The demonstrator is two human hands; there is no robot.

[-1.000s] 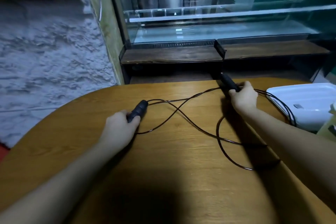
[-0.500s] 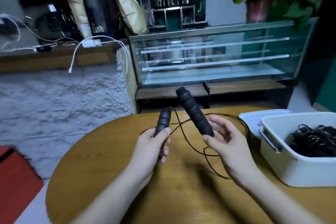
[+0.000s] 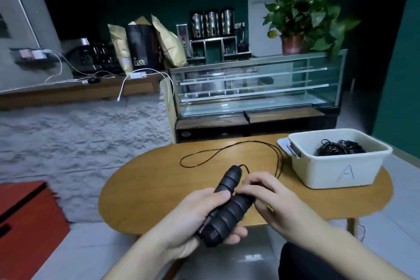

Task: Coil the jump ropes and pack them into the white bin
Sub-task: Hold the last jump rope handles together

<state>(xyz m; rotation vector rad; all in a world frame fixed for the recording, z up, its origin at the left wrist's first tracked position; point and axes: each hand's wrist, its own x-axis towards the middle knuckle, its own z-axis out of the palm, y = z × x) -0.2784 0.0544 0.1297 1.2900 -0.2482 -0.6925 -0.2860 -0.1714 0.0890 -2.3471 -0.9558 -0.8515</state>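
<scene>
- Handles [image 3: 225,209], two, black, ribbed, side by side; left hand [image 3: 200,218] wrapped round both, at 6 o'clock.
- Right hand [image 3: 268,198] against handle tops, fingers curled, pinching cord [image 3: 229,150].
- Cord, thin, black, looped across wooden table [image 3: 145,191] toward 12 o'clock.
- White bin [image 3: 336,166], marked "A", at 2 o'clock on table, holding coiled ropes [image 3: 341,146].

A café: glass display case [image 3: 256,91], steel urns [image 3: 212,24], coffee bags [image 3: 145,46].

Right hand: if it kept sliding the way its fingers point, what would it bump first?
The right hand points left, so it would likely meet the black handles gripped by the left hand; its fingertips seem already there.
</scene>
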